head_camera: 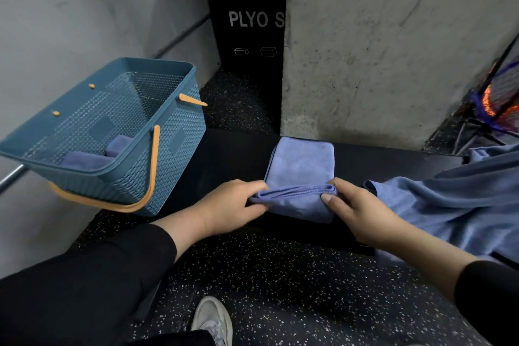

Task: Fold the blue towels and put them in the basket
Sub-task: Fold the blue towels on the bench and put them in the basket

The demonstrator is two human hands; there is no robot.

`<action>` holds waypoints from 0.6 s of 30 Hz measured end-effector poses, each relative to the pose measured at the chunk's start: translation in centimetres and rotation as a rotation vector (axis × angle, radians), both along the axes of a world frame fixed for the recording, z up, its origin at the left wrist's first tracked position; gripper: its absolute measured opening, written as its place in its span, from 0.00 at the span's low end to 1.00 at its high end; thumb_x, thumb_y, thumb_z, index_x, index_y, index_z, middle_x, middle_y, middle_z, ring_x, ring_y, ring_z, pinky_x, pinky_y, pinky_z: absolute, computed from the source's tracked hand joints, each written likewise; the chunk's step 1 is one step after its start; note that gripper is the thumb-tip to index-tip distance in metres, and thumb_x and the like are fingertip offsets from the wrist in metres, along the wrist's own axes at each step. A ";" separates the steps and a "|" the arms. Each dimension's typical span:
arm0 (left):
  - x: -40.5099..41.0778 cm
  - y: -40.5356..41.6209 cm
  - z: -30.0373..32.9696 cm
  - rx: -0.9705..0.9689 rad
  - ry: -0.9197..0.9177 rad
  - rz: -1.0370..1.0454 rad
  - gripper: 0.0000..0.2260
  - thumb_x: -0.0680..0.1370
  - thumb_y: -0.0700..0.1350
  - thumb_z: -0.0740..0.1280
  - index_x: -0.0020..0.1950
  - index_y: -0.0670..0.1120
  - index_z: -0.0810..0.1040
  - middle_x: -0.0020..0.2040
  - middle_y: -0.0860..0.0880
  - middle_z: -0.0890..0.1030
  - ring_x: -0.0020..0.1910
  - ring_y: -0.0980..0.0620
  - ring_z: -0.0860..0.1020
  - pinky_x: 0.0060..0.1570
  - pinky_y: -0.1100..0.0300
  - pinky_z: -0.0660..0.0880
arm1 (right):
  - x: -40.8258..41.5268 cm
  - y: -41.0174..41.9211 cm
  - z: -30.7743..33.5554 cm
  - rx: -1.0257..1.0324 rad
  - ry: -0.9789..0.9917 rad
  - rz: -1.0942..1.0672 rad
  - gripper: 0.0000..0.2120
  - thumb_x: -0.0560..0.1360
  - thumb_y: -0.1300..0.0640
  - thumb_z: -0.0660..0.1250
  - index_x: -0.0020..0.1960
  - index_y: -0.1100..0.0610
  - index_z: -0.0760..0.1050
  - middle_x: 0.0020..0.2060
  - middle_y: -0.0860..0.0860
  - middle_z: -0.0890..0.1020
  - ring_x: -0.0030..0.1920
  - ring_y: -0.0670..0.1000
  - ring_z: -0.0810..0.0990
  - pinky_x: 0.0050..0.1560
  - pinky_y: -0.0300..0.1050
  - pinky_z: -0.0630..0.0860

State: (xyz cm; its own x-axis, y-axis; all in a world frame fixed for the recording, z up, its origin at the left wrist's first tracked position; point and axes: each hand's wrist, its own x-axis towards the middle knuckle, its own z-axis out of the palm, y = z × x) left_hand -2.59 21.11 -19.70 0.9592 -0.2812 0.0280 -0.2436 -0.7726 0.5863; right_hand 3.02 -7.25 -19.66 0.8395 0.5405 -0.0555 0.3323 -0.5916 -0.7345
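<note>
head view, single frame. a blue towel (302, 168), partly folded, is lying on the black tabletop (224, 160) in front of a concrete pillar (379, 50). the near edge of the towel is bunching into a raised fold that is running between the two hands.

left hand (233, 205): fingers are curling round the left end of the fold, thumb underneath near the tabletop edge; the grip is grasping the towel. right hand (354, 211): thumb is lying on top of the cloth and fingers are wrapping the right end of the fold; this grip is also grasping the towel. both forearms are showing black sleeves.

a blue basket (174, 132) with orange handles is sitting to the left of the towel, well apart from it, tilting toward the camera, its near end apparently overhanging the tabletop edge, though the wide-angle view is making this hard to confirm. inside it two folded blue towels (92, 159) are lying on the bottom, touching each other.

to the right of the hands a loose pile of lighter blue cloth (449, 199) is draping over the tabletop and hanging past its front edge. a black box (247, 22) lettered "plyo s" is standing behind, between wall and pillar. a light shoe (213, 320) is showing on the speckled floor (309, 303).
</note>
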 end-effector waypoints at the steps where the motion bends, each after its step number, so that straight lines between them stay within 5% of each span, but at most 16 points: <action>1: 0.0 -0.3 0.6 -0.115 0.082 0.032 0.04 0.79 0.47 0.68 0.45 0.53 0.78 0.40 0.60 0.81 0.42 0.63 0.78 0.46 0.59 0.74 | 0.0 -0.2 0.2 0.050 0.042 -0.012 0.13 0.82 0.47 0.62 0.46 0.56 0.72 0.33 0.49 0.77 0.35 0.46 0.74 0.46 0.55 0.74; 5: 0.2 -1.0 1.6 -0.506 0.295 0.122 0.13 0.78 0.47 0.69 0.61 0.47 0.81 0.56 0.53 0.85 0.59 0.55 0.82 0.62 0.57 0.76 | -0.2 -0.7 0.4 0.179 0.232 -0.092 0.15 0.81 0.48 0.64 0.44 0.59 0.74 0.32 0.49 0.75 0.34 0.46 0.75 0.43 0.53 0.77; 8: 0.8 -1.3 1.3 -0.562 0.325 0.221 0.09 0.79 0.45 0.70 0.58 0.46 0.83 0.55 0.51 0.86 0.58 0.53 0.83 0.63 0.50 0.77 | 0.2 -0.2 0.1 0.175 0.220 -0.159 0.13 0.80 0.48 0.65 0.43 0.56 0.76 0.32 0.48 0.79 0.34 0.46 0.77 0.42 0.46 0.77; 13: 3.0 -1.9 0.7 -0.680 0.358 0.348 0.09 0.79 0.39 0.69 0.59 0.44 0.80 0.51 0.47 0.87 0.53 0.50 0.85 0.58 0.53 0.79 | 3.2 1.2 -0.2 0.129 0.132 -0.294 0.14 0.79 0.48 0.68 0.41 0.56 0.77 0.27 0.46 0.79 0.29 0.44 0.74 0.35 0.44 0.74; 16: 4.8 -1.8 0.1 -0.376 0.219 0.441 0.16 0.80 0.48 0.70 0.67 0.48 0.76 0.49 0.51 0.84 0.48 0.54 0.82 0.54 0.57 0.76 | 5.2 2.0 -0.8 -0.026 0.062 -0.326 0.14 0.79 0.47 0.68 0.44 0.58 0.78 0.32 0.48 0.80 0.35 0.49 0.77 0.33 0.40 0.69; 18: 5.3 -1.8 -0.3 -0.113 0.074 0.461 0.21 0.80 0.52 0.68 0.73 0.52 0.71 0.59 0.53 0.79 0.56 0.55 0.77 0.60 0.56 0.73 | 6.0 2.5 -1.3 -0.176 -0.030 -0.342 0.15 0.77 0.44 0.69 0.53 0.56 0.78 0.42 0.50 0.81 0.44 0.53 0.79 0.43 0.44 0.72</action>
